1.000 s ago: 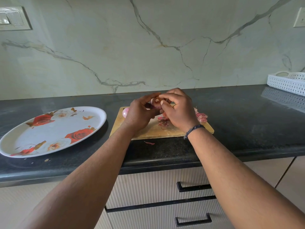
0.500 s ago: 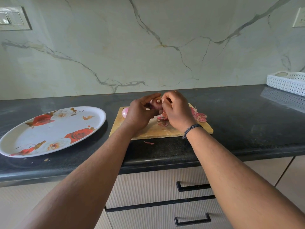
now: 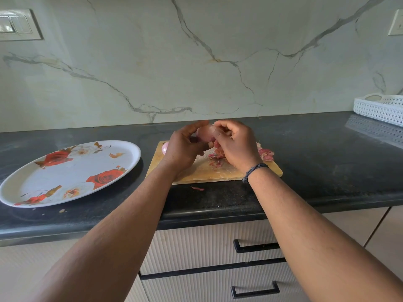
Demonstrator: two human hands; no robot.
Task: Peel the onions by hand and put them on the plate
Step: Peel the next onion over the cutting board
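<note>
over the dark counter (image 3: 305, 171) i see my left hand (image 3: 185, 147) gripping the onion (image 3: 204, 134), right hand (image 3: 235, 144) pinching its skin.

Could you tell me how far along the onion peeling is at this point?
Done: loose skins lie on the cutting board, so peeling is underway. In hand: the left hand holds an onion while the right hand picks at it. Left: a second onion waits on the board, and the plate holds none yet.
</note>
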